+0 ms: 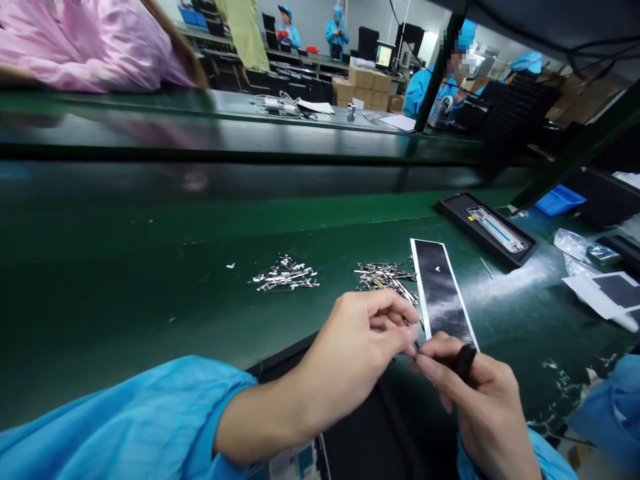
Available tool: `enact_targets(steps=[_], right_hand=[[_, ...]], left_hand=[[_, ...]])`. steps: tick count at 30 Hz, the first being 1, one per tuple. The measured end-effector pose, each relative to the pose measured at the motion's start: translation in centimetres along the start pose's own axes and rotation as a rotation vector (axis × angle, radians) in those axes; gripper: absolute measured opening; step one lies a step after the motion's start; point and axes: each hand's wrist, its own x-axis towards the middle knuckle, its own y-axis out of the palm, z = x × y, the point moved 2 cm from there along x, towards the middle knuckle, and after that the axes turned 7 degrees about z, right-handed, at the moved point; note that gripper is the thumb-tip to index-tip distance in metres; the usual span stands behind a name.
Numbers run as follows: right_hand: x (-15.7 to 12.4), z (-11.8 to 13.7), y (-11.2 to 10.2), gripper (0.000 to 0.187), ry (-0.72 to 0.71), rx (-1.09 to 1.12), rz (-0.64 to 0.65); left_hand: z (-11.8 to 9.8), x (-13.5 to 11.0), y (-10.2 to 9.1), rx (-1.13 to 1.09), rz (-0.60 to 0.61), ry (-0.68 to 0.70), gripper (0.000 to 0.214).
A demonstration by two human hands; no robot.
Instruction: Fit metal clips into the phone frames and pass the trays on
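My left hand (pixel 365 340) is closed in a pinch on a thin dark strip (pixel 417 346), which looks like the parts in the nearby pile. My right hand (pixel 475 387) pinches the lower end of the same strip between thumb and finger. A black object (pixel 465 361) lies against the right hand's fingers; its kind cannot be made out. Just beyond the left hand sits a pile of thin metallic and dark strips (pixel 383 277). A black sheet with white borders (pixel 444 290) lies behind the right hand and carries one small white piece.
Another pile of small silvery pieces (pixel 285 275) lies to the left. A black tray (pixel 487 230) holding a phone frame stands at the back right. Below my forearms is a black tray (pixel 367 433), partly hidden. A green post (pixel 570 147) slants at right. Co-workers sit beyond the bench.
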Motion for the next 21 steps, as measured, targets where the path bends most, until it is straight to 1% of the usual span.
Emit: enact_targets(steps=[5,7,10,12,13,15,17,19,21], right_hand=[[-0.6,0.3,0.1,0.019,0.128,0.105,0.053],[-0.7,0.7,0.3,0.022,0.207,0.175,0.037],[-1.0,1.1,0.7,0.026,0.328,0.252,-0.018],[-1.1,1.4,0.9,0.029,0.368,0.253,-0.008],[-1.1,1.5,1.0,0.03,0.371,0.239,0.01],[-1.0,1.8,1.1,0.029,0.345,0.17,0.056],[-0.8,2.3,1.3,0.025,0.263,0.053,0.123],[-0.6,2.9,1.7,0.023,0.174,-0.059,0.197],[-0.5,3.4,2.3,0.021,0.133,-0.114,0.243]], left_hand=[[0.4,-1.4,0.1,-0.123,0.026,0.004,0.018],[0.5,-1.8,0.2,-0.154,0.047,0.009,0.02],[0.7,-2.3,0.1,-0.182,0.075,0.008,0.024],[0.7,-2.5,-0.1,-0.153,0.077,0.005,0.023],[0.7,-2.6,-0.2,-0.094,0.078,0.012,0.019],[0.5,-3.0,-0.6,0.117,0.1,0.056,0.006],[0.2,-3.6,-0.9,0.4,0.152,0.091,0.012],[0.1,-4.4,-1.3,0.648,0.224,0.075,0.016],[0.2,-5.1,-1.6,0.79,0.27,0.05,0.017]])
